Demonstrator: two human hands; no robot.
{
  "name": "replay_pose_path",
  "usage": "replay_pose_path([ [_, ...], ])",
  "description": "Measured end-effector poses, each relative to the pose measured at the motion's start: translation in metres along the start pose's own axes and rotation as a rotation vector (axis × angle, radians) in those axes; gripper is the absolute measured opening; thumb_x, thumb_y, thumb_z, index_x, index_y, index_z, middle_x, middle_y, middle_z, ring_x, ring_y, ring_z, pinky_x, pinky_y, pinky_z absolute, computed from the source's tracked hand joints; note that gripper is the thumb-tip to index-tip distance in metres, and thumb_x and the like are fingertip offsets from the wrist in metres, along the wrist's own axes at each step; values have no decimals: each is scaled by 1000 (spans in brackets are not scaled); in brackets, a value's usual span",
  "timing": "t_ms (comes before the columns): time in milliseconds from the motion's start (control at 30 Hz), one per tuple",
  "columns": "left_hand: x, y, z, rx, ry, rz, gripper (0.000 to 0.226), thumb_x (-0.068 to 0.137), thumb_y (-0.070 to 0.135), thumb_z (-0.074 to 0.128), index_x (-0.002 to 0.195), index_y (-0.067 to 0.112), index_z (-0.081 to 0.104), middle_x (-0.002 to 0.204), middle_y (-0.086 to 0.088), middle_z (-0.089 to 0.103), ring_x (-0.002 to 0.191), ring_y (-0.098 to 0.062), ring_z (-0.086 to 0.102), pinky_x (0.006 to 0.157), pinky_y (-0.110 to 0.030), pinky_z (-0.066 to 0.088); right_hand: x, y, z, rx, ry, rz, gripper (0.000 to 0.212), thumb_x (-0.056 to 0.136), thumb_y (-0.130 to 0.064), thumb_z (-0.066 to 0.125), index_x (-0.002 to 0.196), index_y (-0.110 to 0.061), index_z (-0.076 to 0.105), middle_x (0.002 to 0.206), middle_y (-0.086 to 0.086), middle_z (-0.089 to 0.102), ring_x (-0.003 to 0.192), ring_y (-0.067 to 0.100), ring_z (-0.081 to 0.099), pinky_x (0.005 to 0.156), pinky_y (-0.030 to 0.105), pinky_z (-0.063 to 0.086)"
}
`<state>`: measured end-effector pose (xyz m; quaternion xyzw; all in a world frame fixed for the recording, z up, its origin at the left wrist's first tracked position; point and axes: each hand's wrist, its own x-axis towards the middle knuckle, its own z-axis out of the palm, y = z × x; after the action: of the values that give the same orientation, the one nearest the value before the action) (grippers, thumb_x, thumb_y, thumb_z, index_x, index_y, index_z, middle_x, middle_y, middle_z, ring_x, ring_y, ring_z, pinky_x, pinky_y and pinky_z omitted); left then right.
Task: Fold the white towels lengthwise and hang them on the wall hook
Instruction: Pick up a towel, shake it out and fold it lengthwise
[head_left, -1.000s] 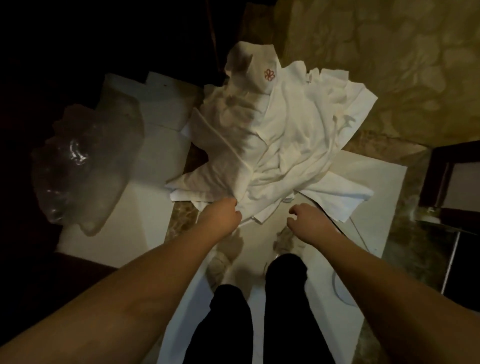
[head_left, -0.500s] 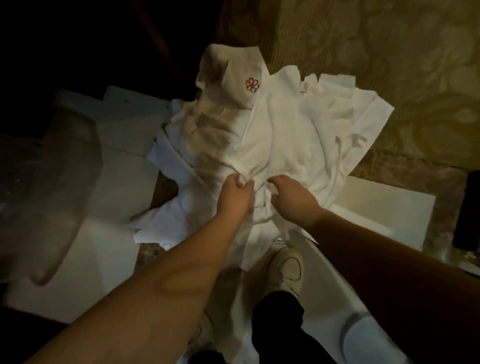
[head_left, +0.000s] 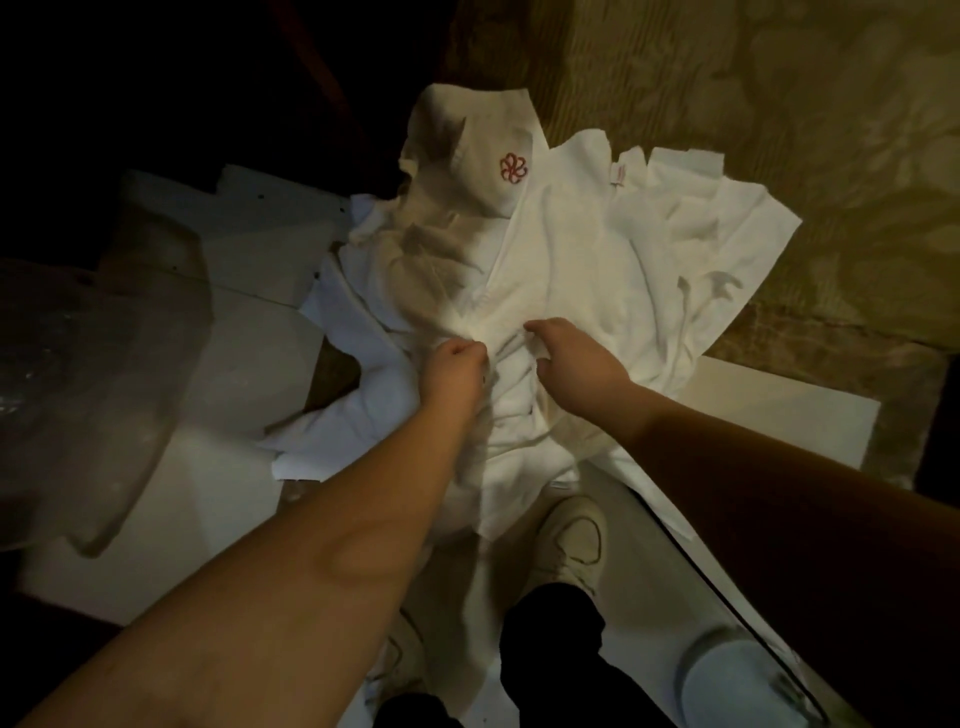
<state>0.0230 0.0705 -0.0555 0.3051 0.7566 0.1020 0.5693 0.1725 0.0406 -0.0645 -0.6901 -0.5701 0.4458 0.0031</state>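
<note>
A rumpled pile of white towels (head_left: 587, 270) lies on the floor in front of me, one of them bearing a red embroidered emblem (head_left: 513, 167) at the far end. My left hand (head_left: 457, 371) is curled into a fist and grips a fold of towel near the pile's middle. My right hand (head_left: 574, 361) reaches into the cloth just beside it, fingers bent down into the fabric and thumb spread. No wall hook is in view.
White boards (head_left: 228, 332) cover the floor under and around the pile. A clear plastic bag (head_left: 78, 395) lies at the left. My shoes (head_left: 569, 545) stand right below the towels. A patterned beige surface (head_left: 779, 130) rises behind; the upper left is dark.
Both hands moved forward from the near edge of the pile into its middle. My left hand has closed on a fold, and the right hand has settled into the cloth beside it.
</note>
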Motion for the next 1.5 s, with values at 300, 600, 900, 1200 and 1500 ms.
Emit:
replay_pose_path([
  [300, -26, -15, -37, 6, -179, -30, 21, 94, 11, 52, 76, 15, 60, 62, 0, 58, 62, -15, 53, 64, -29, 44, 38, -78, -25, 192, -268, 73, 39, 104, -40, 50, 130, -13, 59, 125, 10, 66, 98, 22, 67, 80, 33, 53],
  [600, -92, -14, -64, 97, -366, 35, 18, 96, 14, 56, 82, 20, 67, 79, -5, 65, 71, -17, 56, 69, -30, 46, -23, -100, -17, 365, -177, 278, 15, 94, -17, 51, 95, -5, 58, 96, 15, 57, 85, 27, 51, 70, 32, 37],
  [900, -174, 37, -103, 131, -350, 102, 12, 91, 10, 59, 85, 8, 70, 79, -5, 70, 65, -18, 57, 65, -27, 45, -118, -139, -62, 449, -67, 290, 36, 95, -16, 47, 130, -17, 57, 126, 12, 59, 116, 31, 51, 76, 29, 39],
  [1200, -278, 80, -172, 295, -188, 397, 14, 95, 14, 57, 105, 15, 68, 100, -4, 67, 84, -17, 59, 67, -26, 45, -249, -208, -134, 386, 46, 222, 56, 102, -22, 44, 157, -28, 33, 159, 9, 38, 135, 28, 45, 94, 26, 36],
  [1500, -424, 138, -232, 635, -283, 799, 59, 89, 15, 69, 145, 20, 48, 140, -8, 56, 124, -26, 55, 97, -33, 46, -414, -291, -200, 444, 139, 91, 34, 91, -6, 48, 91, -30, 72, 88, 4, 68, 73, 16, 54, 67, 31, 45],
])
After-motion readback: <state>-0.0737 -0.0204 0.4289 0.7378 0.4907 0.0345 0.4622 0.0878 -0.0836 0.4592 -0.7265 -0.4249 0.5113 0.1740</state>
